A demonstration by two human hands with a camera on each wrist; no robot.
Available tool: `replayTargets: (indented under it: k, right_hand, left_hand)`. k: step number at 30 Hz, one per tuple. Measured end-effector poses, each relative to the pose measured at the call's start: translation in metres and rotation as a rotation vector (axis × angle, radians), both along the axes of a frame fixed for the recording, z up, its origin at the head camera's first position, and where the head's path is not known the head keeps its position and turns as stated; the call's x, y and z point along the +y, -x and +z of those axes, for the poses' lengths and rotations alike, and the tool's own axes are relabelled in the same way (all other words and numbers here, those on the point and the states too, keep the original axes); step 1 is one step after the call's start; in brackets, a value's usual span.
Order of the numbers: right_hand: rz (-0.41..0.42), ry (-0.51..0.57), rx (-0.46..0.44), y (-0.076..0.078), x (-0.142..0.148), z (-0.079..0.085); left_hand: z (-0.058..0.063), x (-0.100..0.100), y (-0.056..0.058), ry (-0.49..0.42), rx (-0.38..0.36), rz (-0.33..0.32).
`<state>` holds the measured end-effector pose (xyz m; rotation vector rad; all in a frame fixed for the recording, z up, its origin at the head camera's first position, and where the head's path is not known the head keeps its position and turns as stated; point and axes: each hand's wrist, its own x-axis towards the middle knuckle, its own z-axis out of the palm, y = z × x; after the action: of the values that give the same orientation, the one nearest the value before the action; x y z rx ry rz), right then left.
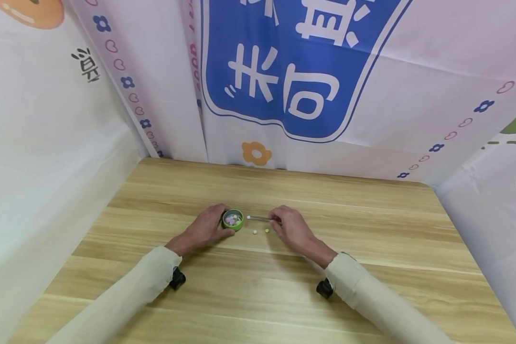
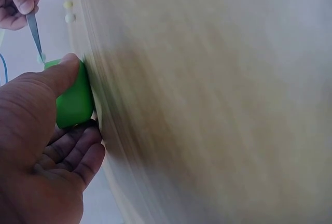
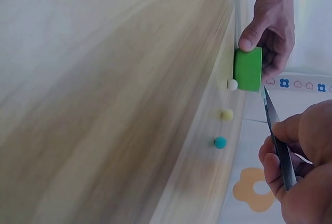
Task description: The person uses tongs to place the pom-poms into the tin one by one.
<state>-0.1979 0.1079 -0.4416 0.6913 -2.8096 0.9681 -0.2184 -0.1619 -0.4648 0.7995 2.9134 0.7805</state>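
My left hand [image 1: 204, 225] holds a small round green container [image 1: 234, 227] between thumb and fingers on the table. Inside it lie several white, pink and yellow pieces. Tweezers [image 1: 260, 219] are pinched in my right hand [image 1: 293, 229], pointing left toward the container. A small pale bead [image 1: 248, 217] is at their tips, just right of the rim in the head view. On the table near the container are a white bead [image 3: 232, 84], a yellow bead [image 3: 227, 114] and a teal bead [image 3: 220, 142]. The teal one is hidden in the head view.
The wood-grain table [image 1: 258, 296] extends around both hands. Printed white cloth [image 1: 370, 157] stands along its back edge and at both sides. A black wrist camera [image 1: 177, 278] sits under the left sleeve, another camera [image 1: 325, 288] under the right.
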Motion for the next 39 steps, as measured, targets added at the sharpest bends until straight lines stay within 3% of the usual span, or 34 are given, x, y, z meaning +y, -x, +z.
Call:
replayTargets:
  k: [39]
  right_hand:
    - [0.046, -0.036, -0.01, 0.002, -0.018, -0.001]
  left_hand:
    - [0.0, -0.001, 0.0, -0.017, 0.028, -0.026]
